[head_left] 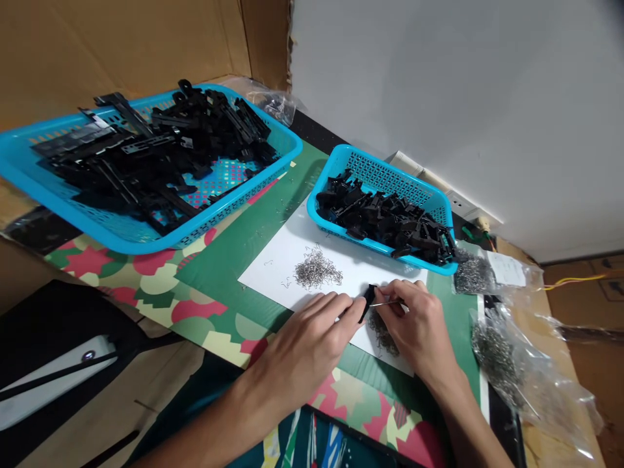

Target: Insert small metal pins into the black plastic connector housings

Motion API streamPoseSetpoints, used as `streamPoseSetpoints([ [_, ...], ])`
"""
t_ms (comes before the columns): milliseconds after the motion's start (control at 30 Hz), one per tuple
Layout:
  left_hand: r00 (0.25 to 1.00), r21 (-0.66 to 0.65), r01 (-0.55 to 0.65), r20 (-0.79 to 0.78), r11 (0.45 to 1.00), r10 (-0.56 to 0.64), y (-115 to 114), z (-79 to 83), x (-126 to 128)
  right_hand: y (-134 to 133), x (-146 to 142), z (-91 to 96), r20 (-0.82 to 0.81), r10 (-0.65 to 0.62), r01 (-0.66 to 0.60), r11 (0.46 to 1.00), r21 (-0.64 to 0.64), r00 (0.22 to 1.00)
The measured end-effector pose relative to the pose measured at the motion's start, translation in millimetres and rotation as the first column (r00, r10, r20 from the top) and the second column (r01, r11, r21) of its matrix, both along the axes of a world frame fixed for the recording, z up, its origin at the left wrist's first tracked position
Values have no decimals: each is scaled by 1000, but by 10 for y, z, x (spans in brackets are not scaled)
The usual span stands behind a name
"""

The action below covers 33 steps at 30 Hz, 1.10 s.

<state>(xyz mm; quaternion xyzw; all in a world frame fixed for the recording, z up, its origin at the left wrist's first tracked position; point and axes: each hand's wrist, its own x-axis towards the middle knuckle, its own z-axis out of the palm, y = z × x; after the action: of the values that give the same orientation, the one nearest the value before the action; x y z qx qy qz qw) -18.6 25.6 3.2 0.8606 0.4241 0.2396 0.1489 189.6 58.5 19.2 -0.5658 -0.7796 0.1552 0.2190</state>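
Observation:
My left hand (pixel 324 328) pinches a small black plastic part (pixel 368 303) above the white paper (pixel 277 270). Facing it from the right, my right hand (pixel 414 318) is closed on a thin metal rod (pixel 387 303) whose end reaches the black part. The fingers partly cover where the two meet. Beneath and beside my right hand lies a pile of small metal springs or clips (pixel 383 335), partly hidden. Another heap of tiny bent metal pieces (pixel 316 268) is spread on the paper to the left.
A large blue basket (pixel 117 244) of long black parts stands at the left. Behind the paper, a smaller blue basket (pixel 336 227) holds small black parts. Clear bags (pixel 502 364) of metal pieces lie at the right, near a power strip (pixel 461 201) along the wall.

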Motion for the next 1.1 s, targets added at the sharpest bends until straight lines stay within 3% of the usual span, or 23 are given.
streamPoseSetpoints([
  [167, 1000, 9, -6, -6, 1000, 6, -15, -9, -2, -14, 108, 166, -32, 30, -31, 998, -48, 999],
  [333, 999, 48, -5, -40, 999, 7, -22, 16, -11, -7, 213, 183, -78, 92, -83, 991, 103, 993],
  [467, 998, 76, 12, -60, 997, -8, -12, 48, -20, -5, 200, 116, -204, 12, 28, 982, 189, 979],
  [633, 997, 75, 26, -72, 997, -21, 1, 54, -17, -35, 49, 69, -483, -223, 228, 972, -48, 847],
  [833, 997, 93, 27, -74, 995, -20, 20, 64, -2, 24, -94, -5, -625, -286, 222, 958, -181, 727],
  [933, 997, 85, 30, -67, 996, -24, 28, 75, 0, 43, -100, -28, -607, -283, 229, 959, -167, 743],
  [1100, 999, 58, 30, -39, 998, -28, 25, 71, -6, 29, -90, -15, -496, -216, 230, 973, -34, 841],
])
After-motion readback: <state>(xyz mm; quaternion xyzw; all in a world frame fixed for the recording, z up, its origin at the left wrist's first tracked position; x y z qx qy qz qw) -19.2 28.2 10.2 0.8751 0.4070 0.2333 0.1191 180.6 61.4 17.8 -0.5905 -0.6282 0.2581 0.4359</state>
